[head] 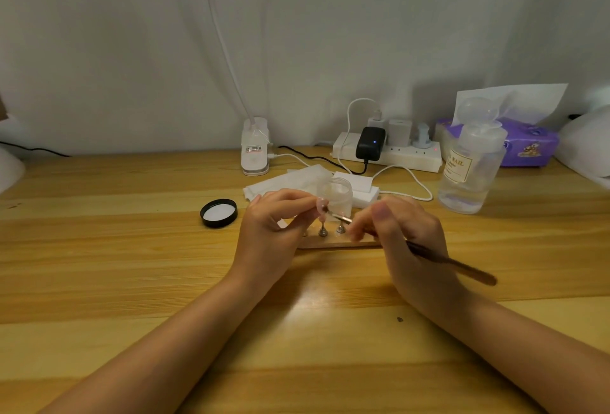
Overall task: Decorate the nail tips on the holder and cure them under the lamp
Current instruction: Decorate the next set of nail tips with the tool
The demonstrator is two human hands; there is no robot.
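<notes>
Nail tip [321,205] is pinched by left hand [274,232] above holder [333,243]; brush [442,258] is gripped by right hand [406,235] (bristles at tip). Light, steady strokes are advised.

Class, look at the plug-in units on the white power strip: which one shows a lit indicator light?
The black adapter on the power strip: it shows a small blue light, while the white chargers beside it show none.

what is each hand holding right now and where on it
The left hand pinches a pale pink nail tip on its metal stand, gripping near the top. The right hand grips a thin brown-handled brush toward its front end.
</notes>
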